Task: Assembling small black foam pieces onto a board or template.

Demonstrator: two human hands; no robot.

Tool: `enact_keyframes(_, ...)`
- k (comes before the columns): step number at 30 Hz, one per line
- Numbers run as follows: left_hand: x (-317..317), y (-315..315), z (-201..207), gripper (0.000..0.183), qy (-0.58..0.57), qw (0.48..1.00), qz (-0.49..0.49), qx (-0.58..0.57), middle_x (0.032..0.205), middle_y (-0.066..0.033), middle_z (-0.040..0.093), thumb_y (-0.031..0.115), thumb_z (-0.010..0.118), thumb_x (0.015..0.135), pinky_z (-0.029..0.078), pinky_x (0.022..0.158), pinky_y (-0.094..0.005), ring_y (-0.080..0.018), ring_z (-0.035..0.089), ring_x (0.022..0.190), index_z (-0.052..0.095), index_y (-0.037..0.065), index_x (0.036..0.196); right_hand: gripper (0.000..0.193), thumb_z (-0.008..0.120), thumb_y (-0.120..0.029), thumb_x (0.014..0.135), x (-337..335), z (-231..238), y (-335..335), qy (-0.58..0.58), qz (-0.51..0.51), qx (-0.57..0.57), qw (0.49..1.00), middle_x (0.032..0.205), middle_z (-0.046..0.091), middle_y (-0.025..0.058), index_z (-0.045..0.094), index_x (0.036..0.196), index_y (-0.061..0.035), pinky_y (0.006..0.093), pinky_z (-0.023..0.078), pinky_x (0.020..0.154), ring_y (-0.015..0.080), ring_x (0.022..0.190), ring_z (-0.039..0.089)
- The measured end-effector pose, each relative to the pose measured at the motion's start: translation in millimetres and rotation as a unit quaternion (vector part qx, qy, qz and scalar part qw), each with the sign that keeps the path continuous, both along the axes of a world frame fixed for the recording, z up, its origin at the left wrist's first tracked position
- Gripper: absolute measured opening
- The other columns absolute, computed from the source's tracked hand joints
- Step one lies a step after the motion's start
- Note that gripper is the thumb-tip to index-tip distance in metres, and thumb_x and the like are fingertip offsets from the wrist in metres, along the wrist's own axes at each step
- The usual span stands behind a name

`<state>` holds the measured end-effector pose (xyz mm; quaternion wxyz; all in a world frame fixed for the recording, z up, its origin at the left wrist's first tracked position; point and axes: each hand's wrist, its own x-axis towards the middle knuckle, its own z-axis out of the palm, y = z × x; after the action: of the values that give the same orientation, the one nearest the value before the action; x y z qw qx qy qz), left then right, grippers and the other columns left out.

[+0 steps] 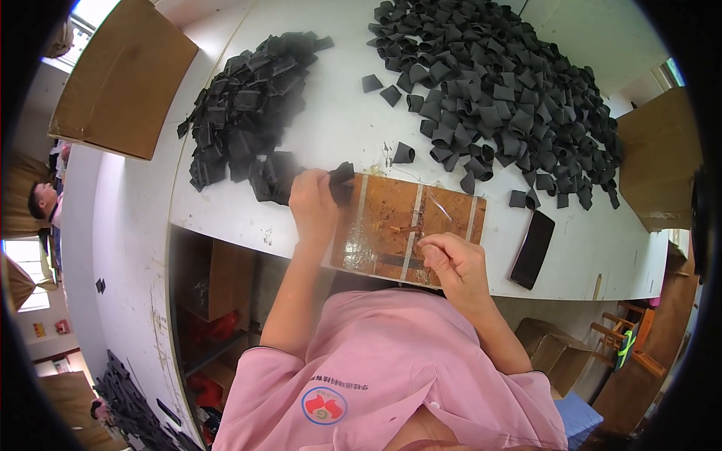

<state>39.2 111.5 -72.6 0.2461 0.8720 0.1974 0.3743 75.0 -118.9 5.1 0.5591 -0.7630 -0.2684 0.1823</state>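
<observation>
A brown board (383,210) with pale strips across it lies at the front edge of the white table. My left hand (313,201) is closed on a black fabric piece (342,174) at the board's upper left corner. Beside that hand, more black pieces (272,177) lie at the near end of a heap. Over the board's right part, my right hand (456,263) is closed in a pinch; whatever sits between its fingertips is too small to make out. A dark strip (395,261) lies across the board left of the right hand.
A heap of flat black pieces (248,98) spreads at the left, and a larger heap of black fabric loops (511,98) at the right. A black phone (532,249) lies right of the board. Cardboard boxes (124,79) stand at both sides. Another person (47,203) is far left.
</observation>
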Motion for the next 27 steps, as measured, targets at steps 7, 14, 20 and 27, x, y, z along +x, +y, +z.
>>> enact_keyframes(7, -20, -31, 59, 0.003, 0.145, 0.907, -0.237, -0.317, 0.069, 0.0012, 0.049, 0.001, 0.053, 0.082, 0.039, 0.057, -0.0190, -0.0038, 0.046, 0.064, 0.050, 0.001, 0.081, 0.022, 0.062, -0.017, 0.077, -11, 9, 10, -0.084, 0.000, -0.068, 0.994, 0.074, 0.058, 0.0125, 0.057, 0.086, 0.0034, 0.0301, 0.044, 0.057, 0.0228, 0.064, 0.057)
enact_keyframes(14, -32, -95, 69, 0.008, 0.042, 0.720, -0.263, -0.641, 0.079, -0.0030, 0.056, 0.004, 0.054, 0.081, 0.042, 0.063, -0.0208, -0.0082, 0.052, 0.072, 0.053, 0.000, 0.088, 0.021, 0.060, -0.019, 0.082, -1, -8, -2, 0.367, -0.029, 0.098, 0.924, 0.080, 0.062, 0.0062, 0.059, 0.090, 0.0002, 0.0229, 0.044, 0.057, 0.0110, 0.064, 0.057)
enact_keyframes(20, -43, -115, 78, 0.015, -0.040, 0.658, -0.230, -0.716, 0.080, -0.0079, 0.059, 0.006, 0.055, 0.079, 0.046, 0.065, -0.0226, -0.0118, 0.057, 0.071, 0.053, -0.002, 0.091, 0.012, 0.055, -0.015, 0.085, 1, -6, -5, 0.482, -0.063, 0.256, 0.835, 0.075, 0.058, 0.0003, 0.057, 0.083, -0.0038, 0.0191, 0.044, 0.058, 0.0053, 0.065, 0.054)
enact_keyframes(27, -40, -114, 76, 0.012, 0.014, 0.728, -0.206, -0.654, 0.075, -0.0065, 0.060, 0.004, 0.059, 0.077, 0.045, 0.060, -0.0200, -0.0099, 0.057, 0.064, 0.056, -0.002, 0.087, 0.011, 0.056, -0.015, 0.085, 3, -9, -3, 0.472, -0.055, 0.243, 0.846, 0.074, 0.059, 0.0003, 0.057, 0.084, -0.0037, 0.0189, 0.044, 0.057, 0.0053, 0.063, 0.053)
